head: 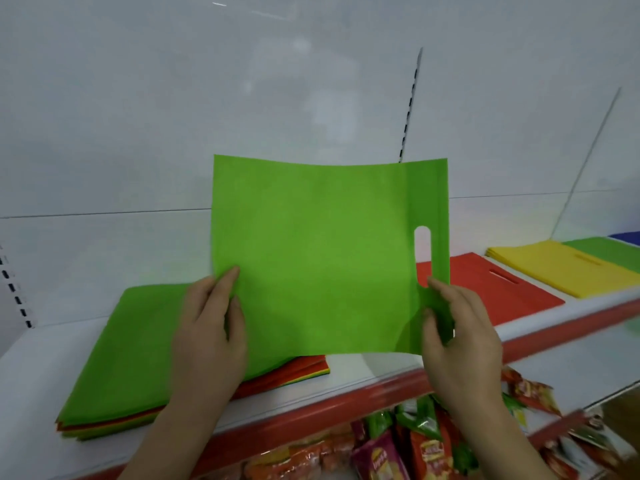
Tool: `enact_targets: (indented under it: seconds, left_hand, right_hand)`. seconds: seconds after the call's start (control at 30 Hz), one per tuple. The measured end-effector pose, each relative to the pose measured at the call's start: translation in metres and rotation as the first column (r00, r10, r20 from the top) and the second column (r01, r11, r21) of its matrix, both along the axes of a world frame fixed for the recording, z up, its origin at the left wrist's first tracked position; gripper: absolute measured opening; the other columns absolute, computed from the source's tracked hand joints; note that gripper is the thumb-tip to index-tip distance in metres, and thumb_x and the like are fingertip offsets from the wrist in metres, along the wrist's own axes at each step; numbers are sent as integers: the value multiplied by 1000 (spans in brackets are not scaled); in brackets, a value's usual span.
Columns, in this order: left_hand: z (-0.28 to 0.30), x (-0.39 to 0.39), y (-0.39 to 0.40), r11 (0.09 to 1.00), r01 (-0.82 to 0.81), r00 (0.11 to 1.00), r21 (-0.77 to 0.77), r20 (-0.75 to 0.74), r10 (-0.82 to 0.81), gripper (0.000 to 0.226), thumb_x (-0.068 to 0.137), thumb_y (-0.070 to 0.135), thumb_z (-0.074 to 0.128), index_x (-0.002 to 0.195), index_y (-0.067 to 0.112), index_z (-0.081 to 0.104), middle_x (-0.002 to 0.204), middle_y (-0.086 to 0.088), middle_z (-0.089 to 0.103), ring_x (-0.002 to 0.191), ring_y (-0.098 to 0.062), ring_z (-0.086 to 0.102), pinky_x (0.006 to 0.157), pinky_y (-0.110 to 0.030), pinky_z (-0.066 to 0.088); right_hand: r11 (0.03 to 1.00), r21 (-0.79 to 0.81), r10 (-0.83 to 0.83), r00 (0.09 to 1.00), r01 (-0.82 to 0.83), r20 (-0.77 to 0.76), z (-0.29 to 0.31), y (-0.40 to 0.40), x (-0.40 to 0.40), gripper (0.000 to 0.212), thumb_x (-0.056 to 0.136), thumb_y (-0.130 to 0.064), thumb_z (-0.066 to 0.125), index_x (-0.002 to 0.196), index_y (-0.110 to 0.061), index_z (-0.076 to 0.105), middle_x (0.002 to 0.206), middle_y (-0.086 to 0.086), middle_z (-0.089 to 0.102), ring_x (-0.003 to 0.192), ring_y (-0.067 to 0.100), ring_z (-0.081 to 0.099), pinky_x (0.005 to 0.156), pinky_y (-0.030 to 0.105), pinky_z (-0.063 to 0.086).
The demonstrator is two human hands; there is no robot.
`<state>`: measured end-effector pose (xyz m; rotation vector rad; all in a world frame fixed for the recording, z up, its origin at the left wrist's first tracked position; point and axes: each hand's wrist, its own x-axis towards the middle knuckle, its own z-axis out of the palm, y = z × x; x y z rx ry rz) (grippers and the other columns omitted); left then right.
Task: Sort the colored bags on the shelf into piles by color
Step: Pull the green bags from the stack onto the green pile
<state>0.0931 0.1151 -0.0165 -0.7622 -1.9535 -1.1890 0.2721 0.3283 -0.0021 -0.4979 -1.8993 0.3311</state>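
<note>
Held upright by both grips, left hand [207, 323] and right hand [460, 327] pinching the flat green fabric bag [318, 254], with the green pile [609, 251] far right, past red pile [485, 289] and yellow pile [554, 268].

Both hands [207, 327] [460, 330] hold a green bag [322, 258] above the shelf [363, 379].

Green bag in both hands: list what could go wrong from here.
1. The green bag is limp, pinched only at its edges by the left hand and right hand; it may fold on landing.
2. The green pile lies far right, past the red pile and yellow pile; the bag could drag across them.
3. The mixed stack reaches the shelf edge.
</note>
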Motion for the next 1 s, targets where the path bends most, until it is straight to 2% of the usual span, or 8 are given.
enact_targets:
  seconds: [0.2, 0.33, 0.53, 0.63, 0.7, 0.77, 0.83, 1.0]
  left_hand:
    - [11, 44, 69, 991, 129, 992, -30, -11, -129, 37, 93, 1, 55, 129, 4, 59, 110, -1, 52, 89, -4, 43, 80, -14, 33]
    - [12, 89, 131, 980, 196, 980, -31, 38, -195, 40, 93, 2, 56, 132, 10, 57, 110, 8, 47, 74, -2, 44, 69, -11, 34]
    - [8, 165, 242, 946, 323, 944, -19, 78, -321, 39, 94, 2, 53, 132, 13, 58, 118, 2, 52, 96, 1, 44, 80, -17, 35]
    - [0, 204, 296, 912, 411, 909, -5, 75, -409, 41, 93, 0, 53, 132, 12, 57, 118, 7, 49, 92, -3, 49, 76, -17, 36]
    - [-6, 228, 330, 877, 481, 876, -26, 55, -479, 44, 92, -2, 54, 134, 10, 56, 120, 4, 50, 92, -8, 53, 80, -14, 39]
    - [-8, 250, 362, 842, 537, 843, -50, 37, -536, 45, 91, -5, 53, 135, 7, 55, 123, 0, 51, 101, -3, 49, 88, -2, 33]
    - [-8, 267, 394, 816, 574, 819, -71, 30, -574, 46, 90, -7, 53, 134, 4, 54, 124, -3, 52, 101, 2, 45, 89, 2, 29]
    - [-16, 298, 477, 776, 624, 780, -97, 15, -625, 47, 88, -10, 53, 133, 1, 54, 125, -8, 55, 98, 4, 43, 90, -1, 29]
  right_hand:
    - [992, -58, -112, 993, 109, -48, -4, 47, 62, 40, 84, 2, 64, 123, -10, 62, 109, -9, 52, 95, -5, 44, 85, 14, 37]
    - [978, -80, -197, 980, 193, -40, -6, 93, 119, 35, 85, -1, 66, 118, -13, 65, 106, -10, 55, 93, 2, 49, 83, 25, 43]
    - [934, -92, -349, 936, 344, -44, -7, 166, 220, 23, 82, 0, 69, 103, -10, 70, 98, -9, 56, 86, 3, 51, 77, 18, 40]
    - [904, -91, -423, 906, 419, -29, -14, 203, 270, 23, 81, 0, 69, 102, -10, 71, 97, -9, 55, 86, -5, 45, 76, 9, 34]
    - [873, -114, -479, 878, 474, -17, -18, 227, 301, 23, 82, -1, 68, 102, -11, 70, 98, -10, 55, 89, -1, 49, 79, 14, 36]
    - [842, -137, -529, 848, 522, -23, -20, 249, 328, 22, 83, -3, 67, 104, -12, 70, 101, -9, 57, 92, 8, 55, 82, 21, 40]
    - [821, -143, -562, 826, 552, -37, -24, 270, 350, 23, 84, -3, 66, 105, -10, 70, 104, -5, 61, 94, 9, 55, 84, 24, 43]
    - [771, -168, -625, 781, 614, -15, -36, 326, 386, 27, 84, -1, 65, 110, -9, 68, 104, -6, 59, 94, 7, 53, 85, 25, 42]
